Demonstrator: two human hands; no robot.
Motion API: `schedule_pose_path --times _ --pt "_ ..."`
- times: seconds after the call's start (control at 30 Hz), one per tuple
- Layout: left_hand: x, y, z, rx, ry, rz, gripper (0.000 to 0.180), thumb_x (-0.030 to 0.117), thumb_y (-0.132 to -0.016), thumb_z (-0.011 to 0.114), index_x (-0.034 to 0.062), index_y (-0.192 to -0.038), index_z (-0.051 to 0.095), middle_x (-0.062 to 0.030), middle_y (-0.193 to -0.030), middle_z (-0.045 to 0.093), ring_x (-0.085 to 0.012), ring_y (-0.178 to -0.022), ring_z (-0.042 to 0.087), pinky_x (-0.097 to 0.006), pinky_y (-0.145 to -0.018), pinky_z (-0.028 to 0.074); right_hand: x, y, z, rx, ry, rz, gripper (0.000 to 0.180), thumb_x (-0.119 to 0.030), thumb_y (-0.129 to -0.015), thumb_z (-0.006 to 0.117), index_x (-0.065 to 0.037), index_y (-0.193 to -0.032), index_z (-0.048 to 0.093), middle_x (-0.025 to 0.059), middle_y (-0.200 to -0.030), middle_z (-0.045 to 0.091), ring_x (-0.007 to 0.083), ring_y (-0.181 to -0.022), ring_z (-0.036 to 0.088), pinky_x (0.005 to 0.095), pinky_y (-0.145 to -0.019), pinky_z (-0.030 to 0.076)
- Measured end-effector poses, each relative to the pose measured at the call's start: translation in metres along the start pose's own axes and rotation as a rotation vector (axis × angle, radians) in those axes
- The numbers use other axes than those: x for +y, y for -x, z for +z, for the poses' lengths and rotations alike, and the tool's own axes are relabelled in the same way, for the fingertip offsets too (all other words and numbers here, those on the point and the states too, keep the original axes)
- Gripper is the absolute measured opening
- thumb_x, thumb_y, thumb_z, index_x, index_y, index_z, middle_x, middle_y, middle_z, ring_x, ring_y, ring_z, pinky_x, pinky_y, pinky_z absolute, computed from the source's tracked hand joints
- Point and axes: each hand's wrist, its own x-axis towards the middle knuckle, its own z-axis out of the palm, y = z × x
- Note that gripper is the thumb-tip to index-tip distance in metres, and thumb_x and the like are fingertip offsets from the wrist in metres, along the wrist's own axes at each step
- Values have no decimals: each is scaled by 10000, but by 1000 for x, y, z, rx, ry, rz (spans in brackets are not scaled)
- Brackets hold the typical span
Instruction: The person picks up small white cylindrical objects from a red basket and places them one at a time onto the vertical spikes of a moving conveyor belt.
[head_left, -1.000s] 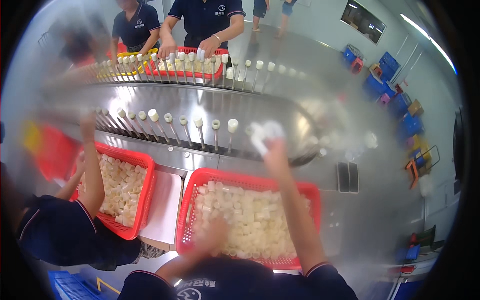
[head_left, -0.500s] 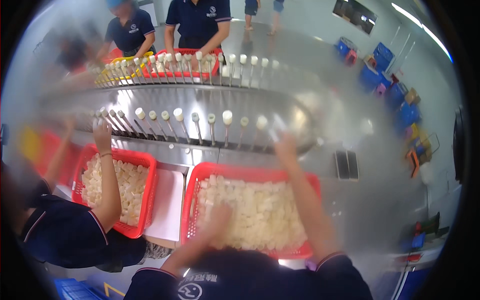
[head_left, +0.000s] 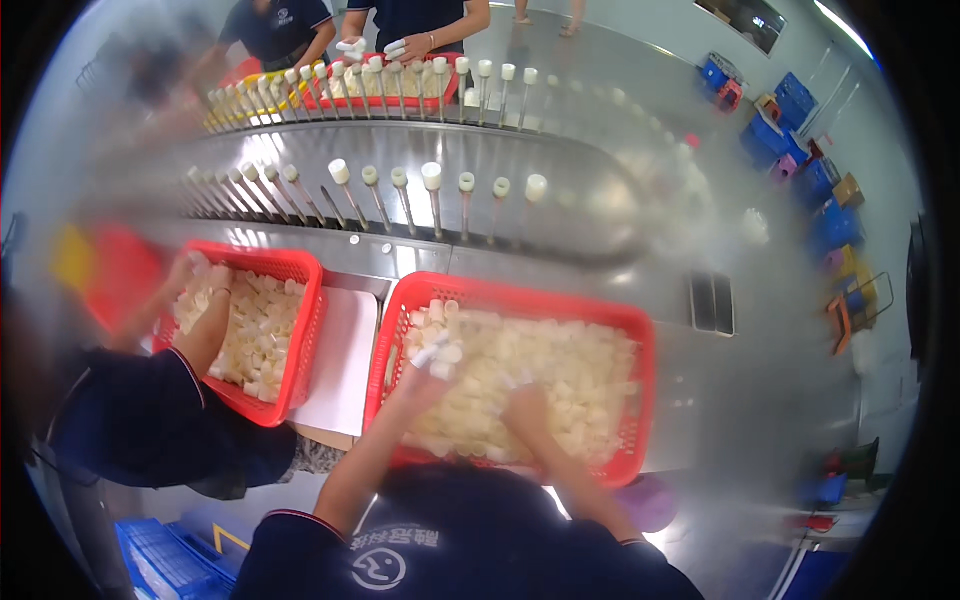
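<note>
A red perforated basket (head_left: pixel 540 292) in front of me is heaped with short, cream-white hollow cylinders (head_left: pixel 560 365). My left hand (head_left: pixel 427 375) is over the left part of the heap, white coverings on its fingertips, close against several cylinders. Whether it grips any of them cannot be made out. Lower and further right, my right hand (head_left: pixel 524 405) reaches into the same basket; motion smears its fingers, hiding what they touch. Beyond the basket, a row of upright metal rods carries similar white cylinders (head_left: pixel 432 177) on their tips. One dark rod (head_left: pixel 333 205) has a bare tip.
At left, a co-worker's hands are in another red basket (head_left: pixel 300 345) of cylinders, beside a white board (head_left: pixel 343 350). Two more people stand across the metal table (head_left: pixel 350 250). Two dark phone-like slabs (head_left: pixel 712 303) lie at right. Blue crates (head_left: pixel 765 135) line the far wall.
My right hand has come down from the rod row into the basket. My left hand has moved slightly up within it. The rods with cylinders have shifted, and the whole view has tilted downward.
</note>
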Motion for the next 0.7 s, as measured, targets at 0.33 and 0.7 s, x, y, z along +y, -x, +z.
schedule_pose_path --times 0.33,0.7 --pt "52 2 43 52 -1132 -81 292 241 -857 493 63 -1087 467 -78 -998 538 -129 -833 550 -241 -636 463 -2 -31 9 132 266 28 669 -262 -606 692 -342 -1209 414 123 -1318 269 438 -1099 354 527 -854 338" --pt "129 -13 134 43 -2247 444 354 75 -778 551 -45 -1096 451 -121 -873 582 -186 -801 598 -291 -641 492 50 -47 12 31 214 90 717 -127 -601 607 -325 -1246 366 163 -1065 499 500 -1100 314 628 -807 319"
